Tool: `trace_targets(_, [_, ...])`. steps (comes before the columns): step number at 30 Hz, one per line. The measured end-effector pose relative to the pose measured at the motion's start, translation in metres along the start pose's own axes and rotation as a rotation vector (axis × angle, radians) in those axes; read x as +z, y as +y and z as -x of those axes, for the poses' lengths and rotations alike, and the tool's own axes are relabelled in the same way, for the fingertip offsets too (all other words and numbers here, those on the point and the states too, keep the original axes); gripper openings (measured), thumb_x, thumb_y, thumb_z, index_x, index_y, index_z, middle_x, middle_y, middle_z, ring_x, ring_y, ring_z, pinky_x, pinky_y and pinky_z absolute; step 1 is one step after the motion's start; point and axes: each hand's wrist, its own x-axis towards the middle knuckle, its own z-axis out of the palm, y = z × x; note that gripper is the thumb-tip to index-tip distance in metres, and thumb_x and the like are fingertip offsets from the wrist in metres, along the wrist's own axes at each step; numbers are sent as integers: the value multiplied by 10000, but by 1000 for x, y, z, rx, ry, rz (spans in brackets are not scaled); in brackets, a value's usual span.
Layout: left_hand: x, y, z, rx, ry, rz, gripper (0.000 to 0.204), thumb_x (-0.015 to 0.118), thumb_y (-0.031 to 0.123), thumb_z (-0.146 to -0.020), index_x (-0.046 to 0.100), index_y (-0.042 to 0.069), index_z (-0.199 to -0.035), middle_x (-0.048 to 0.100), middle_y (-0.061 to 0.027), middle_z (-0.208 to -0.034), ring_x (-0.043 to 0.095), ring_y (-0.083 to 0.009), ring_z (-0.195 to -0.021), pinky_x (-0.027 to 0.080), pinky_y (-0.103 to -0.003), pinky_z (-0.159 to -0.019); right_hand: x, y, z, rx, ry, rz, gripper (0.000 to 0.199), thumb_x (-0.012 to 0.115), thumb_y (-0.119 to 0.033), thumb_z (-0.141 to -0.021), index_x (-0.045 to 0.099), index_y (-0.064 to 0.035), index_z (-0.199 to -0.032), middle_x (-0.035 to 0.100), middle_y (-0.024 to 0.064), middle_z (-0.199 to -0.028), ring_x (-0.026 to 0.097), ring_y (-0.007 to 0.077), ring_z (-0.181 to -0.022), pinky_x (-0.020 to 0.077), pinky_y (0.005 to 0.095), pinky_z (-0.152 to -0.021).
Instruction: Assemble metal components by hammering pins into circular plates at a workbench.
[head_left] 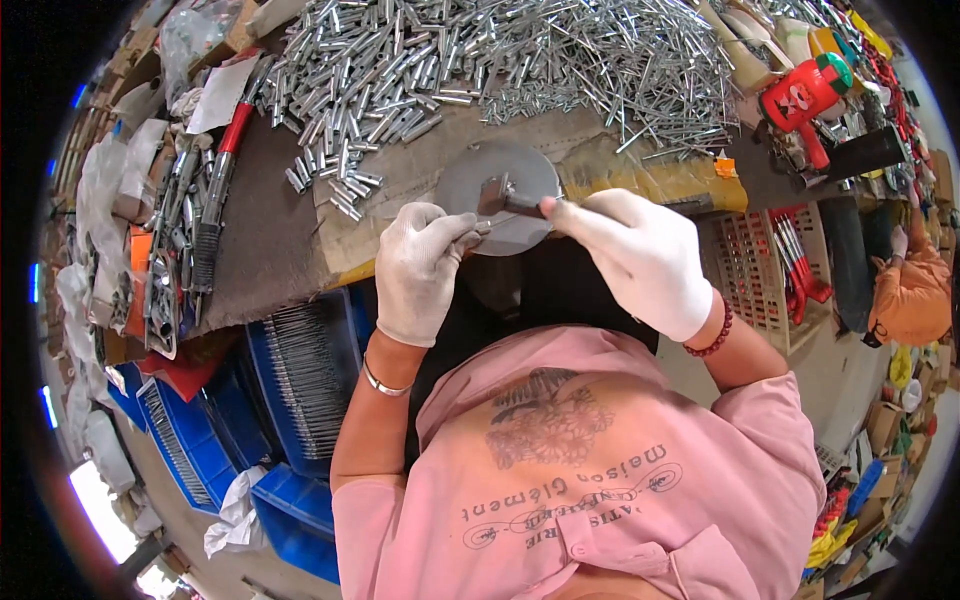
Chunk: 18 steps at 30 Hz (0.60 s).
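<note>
While the round grey metal disc (500,180) lies flat at the near edge of the table (270,240), a small hammer (497,193) sits over its middle, head on the disc and brown handle running toward the right hand (640,255). That gloved hand has its fingers (565,212) closed around the handle's end. The left hand (418,270), also in a white glove, has its fingers (462,232) pinched together on a small metal piece at the disc's near-left rim; the piece is too small to make out.

Behind the disc a strip of bare cardboard stays open, then a wide heap of silver metal pins and tubes (480,60) covers the far side of the table. To the left lie a red-handled tool (232,135) and a bundle of metal parts (170,250). Below the table edge on the left stand blue bins (300,380) filled with thin rods. Off to the right, a red plastic bottle (800,95) stands among clutter, and a slatted crate (755,270) hangs just beyond the right wrist.
</note>
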Motion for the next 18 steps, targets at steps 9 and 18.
trace_targets(9, [1,6,-3,83,37,-112,214,856,-45,-761,796,61,-936,668,-123,-875,677,-326,-822,554,-414,-729,23,36,-17,132,-20,-248,422,664,-95,-940,743,-213,-1337,636,157,-974,681,392,-851,578,465,-759])
trace_targets(18, [-10,14,8,-19,10,-32,186,882,31,-810,823,30,-986,675,-127,-882,666,-283,-826,534,-385,-726,36,-5,-6,9,-100,59,162,742,-220,-920,639,-101,-959,642,117,-966,698,338,-913,574,471,-769])
